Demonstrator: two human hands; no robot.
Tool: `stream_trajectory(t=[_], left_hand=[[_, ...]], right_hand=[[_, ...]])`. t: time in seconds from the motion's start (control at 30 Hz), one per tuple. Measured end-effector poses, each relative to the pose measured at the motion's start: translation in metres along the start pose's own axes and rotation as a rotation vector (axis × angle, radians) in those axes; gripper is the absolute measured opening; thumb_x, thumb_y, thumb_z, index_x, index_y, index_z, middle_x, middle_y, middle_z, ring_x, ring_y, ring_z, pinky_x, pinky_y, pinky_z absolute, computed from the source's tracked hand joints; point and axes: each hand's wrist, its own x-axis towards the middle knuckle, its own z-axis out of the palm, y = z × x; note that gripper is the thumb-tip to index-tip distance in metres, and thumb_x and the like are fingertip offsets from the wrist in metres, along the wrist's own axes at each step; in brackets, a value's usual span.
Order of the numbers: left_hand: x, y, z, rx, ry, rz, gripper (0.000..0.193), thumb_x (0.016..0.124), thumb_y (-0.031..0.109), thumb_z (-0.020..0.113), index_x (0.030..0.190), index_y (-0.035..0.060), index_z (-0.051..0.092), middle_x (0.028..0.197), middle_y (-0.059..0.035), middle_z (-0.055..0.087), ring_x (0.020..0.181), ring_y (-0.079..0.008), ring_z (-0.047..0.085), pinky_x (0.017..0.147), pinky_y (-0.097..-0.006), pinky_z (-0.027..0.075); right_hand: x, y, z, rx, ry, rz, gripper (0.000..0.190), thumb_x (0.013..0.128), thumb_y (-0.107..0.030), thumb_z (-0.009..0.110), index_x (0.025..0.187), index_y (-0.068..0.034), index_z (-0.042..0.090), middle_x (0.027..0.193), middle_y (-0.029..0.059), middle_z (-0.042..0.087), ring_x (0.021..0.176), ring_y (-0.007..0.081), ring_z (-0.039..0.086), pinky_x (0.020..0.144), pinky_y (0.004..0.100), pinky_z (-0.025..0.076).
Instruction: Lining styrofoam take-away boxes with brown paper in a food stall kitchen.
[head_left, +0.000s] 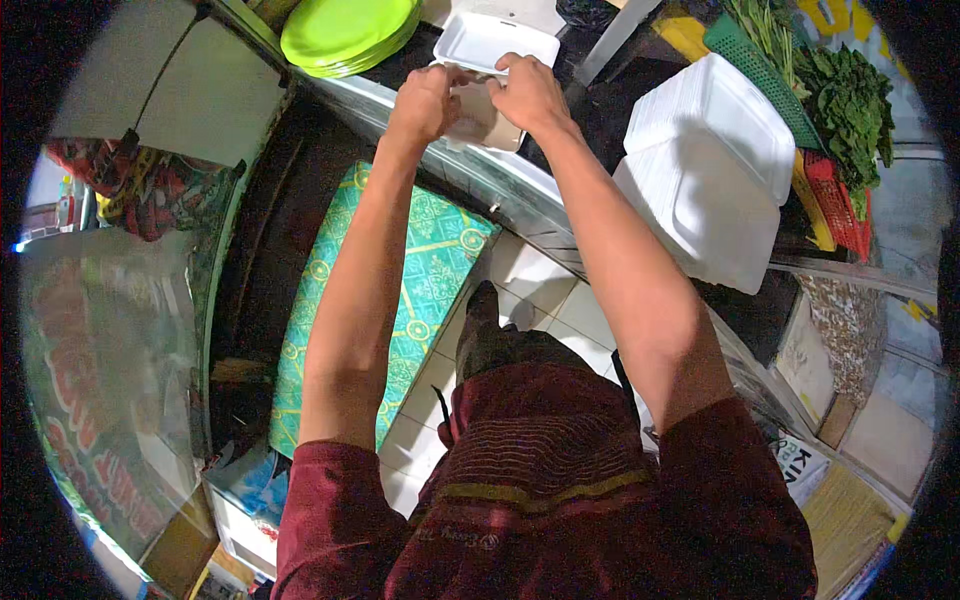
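Note:
Both of my hands are raised at the top middle of the head view, over a white foam food box (499, 41) whose lid is folded back. Between my left hand (426, 103) and my right hand (531, 91) lies a thin brownish sheet or bag (478, 116), partly over the box's near half. The fingers of both hands are bent at its upper edge and seem to pinch it. My fingers hide part of that edge. What lies inside the box cannot be told.
Stacked green plates (349, 34) stand left of the box. At right are nested open white foam boxes (705, 165), a green basket (761, 82) with leafy greens (847, 112) and a red basket (832, 195). A green patterned surface (427, 262) lies below the counter edge.

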Motion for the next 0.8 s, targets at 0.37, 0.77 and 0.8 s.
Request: stream_trajectory(t=[0.37, 0.77, 0.8], left_hand=[[-0.038, 0.007, 0.024, -0.007, -0.149, -0.102, 0.048, 0.069, 0.0, 0.063, 0.117, 0.0031, 0.066, 0.103, -0.0273, 0.067, 0.096, -0.0435, 0.066, 0.081, -0.0467, 0.054], [-0.054, 0.008, 0.027, 0.05, -0.045, -0.014, 0.022, 0.083, 0.004, 0.054, 0.097, 0.0014, 0.071, 0.1, -0.0221, 0.069, 0.094, -0.042, 0.066, 0.084, -0.0483, 0.054], [-0.053, 0.01, 0.027, 0.018, -0.003, -0.017, 0.02, 0.084, 0.004, 0.053, 0.093, 0.0007, 0.071, 0.098, -0.0221, 0.069, 0.092, -0.0423, 0.066, 0.082, -0.0485, 0.054]], right_hand=[[-0.042, 0.019, 0.02, -0.027, -0.022, -0.151, 0.04, 0.079, -0.025, 0.072, 0.112, -0.003, 0.071, 0.124, 0.0174, 0.061, 0.119, 0.0348, 0.055, 0.106, 0.0426, 0.043], [-0.069, 0.006, 0.024, -0.09, -0.163, -0.14, 0.049, 0.081, -0.032, 0.069, 0.123, -0.006, 0.067, 0.142, 0.0137, 0.052, 0.133, 0.0316, 0.046, 0.111, 0.0475, 0.037], [-0.068, 0.008, 0.026, -0.086, -0.142, -0.153, 0.045, 0.083, -0.029, 0.067, 0.122, -0.006, 0.067, 0.141, 0.0141, 0.053, 0.133, 0.0316, 0.046, 0.109, 0.0485, 0.038]])
